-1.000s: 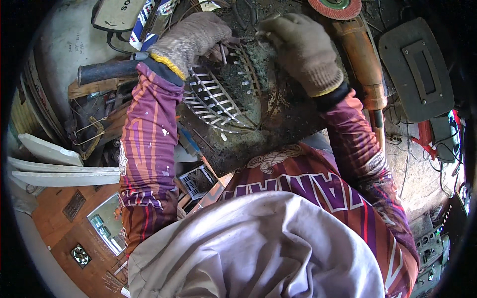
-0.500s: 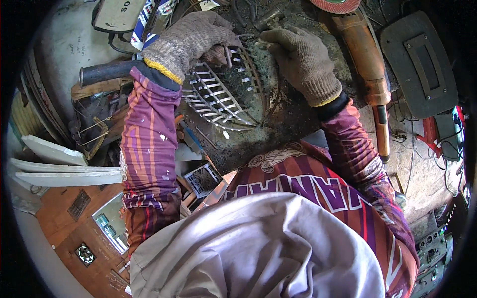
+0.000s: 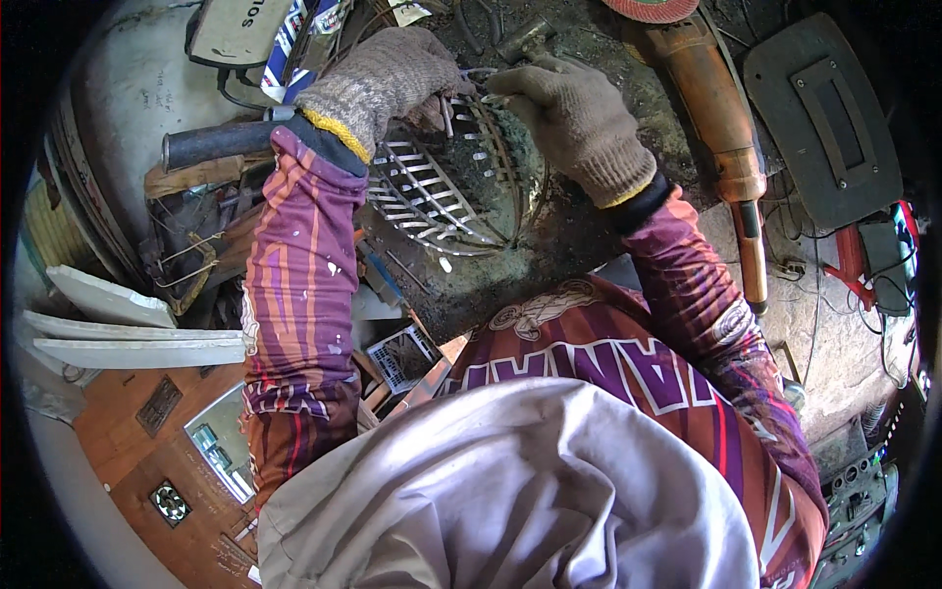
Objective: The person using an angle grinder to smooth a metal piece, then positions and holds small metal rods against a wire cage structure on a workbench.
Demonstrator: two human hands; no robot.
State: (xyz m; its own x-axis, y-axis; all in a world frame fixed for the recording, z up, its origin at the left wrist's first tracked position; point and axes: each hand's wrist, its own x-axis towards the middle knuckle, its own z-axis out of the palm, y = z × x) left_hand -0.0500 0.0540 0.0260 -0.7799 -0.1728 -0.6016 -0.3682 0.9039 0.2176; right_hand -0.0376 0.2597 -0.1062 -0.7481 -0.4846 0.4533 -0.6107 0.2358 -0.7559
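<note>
My left hand [image 3: 388,83], in a grey knit glove with a yellow cuff, curls over the upper end of a ribbed metal frame [image 3: 432,199]. A short metal rod [image 3: 447,116] shows by its fingertips; what lies inside the grip is hidden. My right hand [image 3: 586,128], in a brownish glove, is pinched closed just right of the left fingers, above the frame's right side. Whatever it pinches is too small to name. Curved bars joined by several short crosspieces make up the frame, which tapers to a point toward me on the dark worktop [image 3: 471,290].
An angle grinder [image 3: 711,108] with a reddish disc lies at right, beside a dark plate with a handle [image 3: 822,123]. A hammer head [image 3: 527,39] rests beyond my hands. Left are a dark pipe [image 3: 216,145] and a wooden box of scraps [image 3: 196,236].
My right hand has shifted left, closer to the left hand, its fingers still pinched. The left hand stays curled at the frame's upper end.
</note>
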